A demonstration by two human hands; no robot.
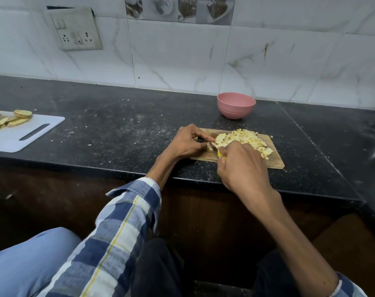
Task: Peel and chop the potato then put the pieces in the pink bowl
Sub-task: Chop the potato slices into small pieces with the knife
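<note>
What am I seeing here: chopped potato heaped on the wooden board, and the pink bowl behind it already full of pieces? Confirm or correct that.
One point is wrong. The chopped potato does lie heaped on the wooden board, and the pink bowl does stand behind it, but no pieces show above the bowl's rim; its inside is hidden. The head view shows all pieces still on the board, with both hands at the heap.

Left hand fingers curled, forefinger extended; right hand fisted in tight grip, knuckles up.
</note>
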